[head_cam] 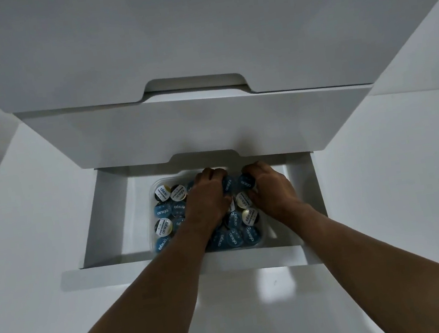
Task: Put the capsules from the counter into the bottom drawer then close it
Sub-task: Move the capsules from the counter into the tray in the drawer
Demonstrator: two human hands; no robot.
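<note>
The white bottom drawer (107,217) stands pulled open below me. Inside it lies a clear plastic tray (152,192) packed with several capsules (236,238), most with blue lids, a few with white or black ones. Both of my hands are down in the tray. My left hand (207,196) rests knuckles-up on the capsules near the tray's middle, fingers curled over them. My right hand (268,187) curls around a dark capsule (248,180) at the tray's far right. What lies under my palms is hidden.
The drawer above (179,127) juts out partly over the back of the open drawer, and a third white front (196,43) is higher up. The open drawer's front panel (143,271) is nearest me. White floor spreads below.
</note>
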